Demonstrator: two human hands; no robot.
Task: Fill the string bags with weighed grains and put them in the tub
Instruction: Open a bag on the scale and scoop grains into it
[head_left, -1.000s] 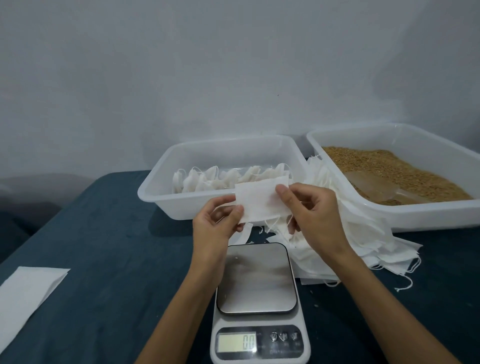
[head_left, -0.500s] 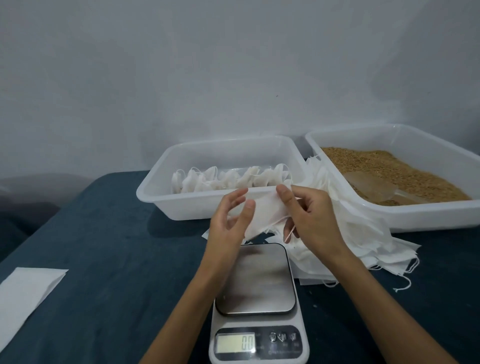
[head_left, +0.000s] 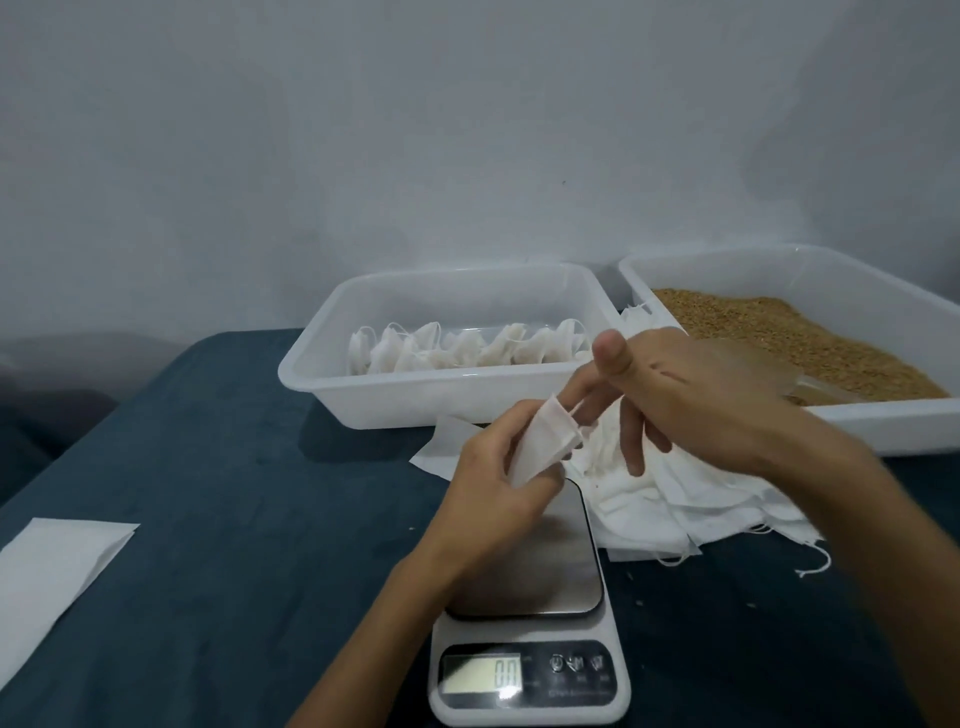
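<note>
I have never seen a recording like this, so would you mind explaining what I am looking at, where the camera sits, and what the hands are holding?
There is no machine here: a person works with bare hands, and the single camera is worn on their head, looking forward and down.

The left hand grips one empty white string bag above a digital kitchen scale, whose display seems to read zero. The right hand is open, its fingers at the bag's mouth, apparently spreading it.

On the dark blue table stand two white tubs. The middle tub holds a row of filled bags; the right tub holds brown grains. A pile of empty bags lies between scale and grain tub, and a white sheet lies at far left.
</note>
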